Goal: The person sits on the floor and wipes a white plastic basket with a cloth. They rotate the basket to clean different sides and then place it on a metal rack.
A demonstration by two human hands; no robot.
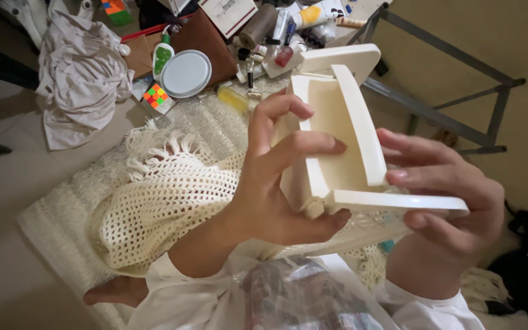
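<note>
Shelf (343, 131): cream plastic piece with raised side walls and flat end plates, held up in front of me between both hands, above my lap.

Left hand (276, 183): closed on the shelf's left wall, fingers curled over the edge into the channel, thumb under the lower end plate.

Right hand (453, 198): gripping the right side, fingers laid along the right wall and lower plate.

Throw (154, 195): cream open-knit, fringed, bunched on the floor under my left wrist.

Cloth (80, 73): pale, crumpled, on the floor, upper left.

Lid (186, 74): round, pale, lying among clutter beyond the throw.

Cube (156, 96): coloured puzzle, just beside the lid.

Bottles (288, 30): several small ones, grouped past the shelf's far end.

Frame (447, 98): grey metal, by the wall, upper right.
</note>
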